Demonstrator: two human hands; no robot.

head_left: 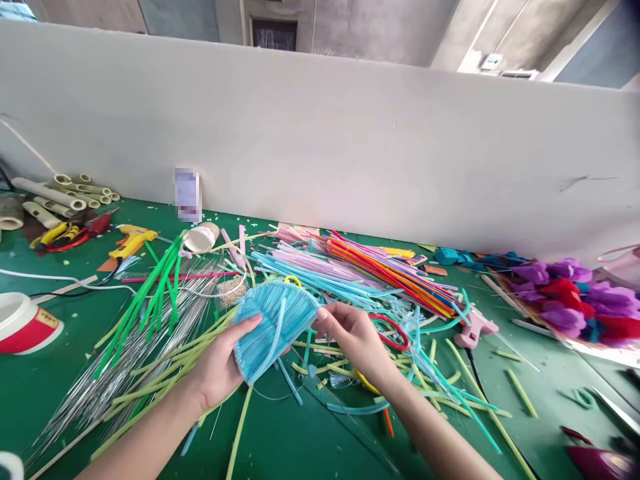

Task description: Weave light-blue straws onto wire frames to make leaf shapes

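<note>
A fan-shaped piece of blue pipe cleaners (255, 327), set side by side in pleat-like rows, is held up over the table. My left hand (223, 363) grips its left side, thumb on the front face and the other fingers mostly hidden behind. At its upper right corner, my right hand (355, 337) pinches the edge between thumb and fingers. One lighter blue strip (279, 327) lies slanted across the front of the fan. Behind it, light blue pipe cleaners (320, 283) lie in a loose bundle.
Silver wires (165, 340) and green pipe cleaners (163, 290) spread at left, near a yellow glue gun (131, 241). A pink glue gun (474, 327) and purple and red felt-like flowers (575, 293) lie at right. A phone (188, 195) leans on the white partition (320, 140).
</note>
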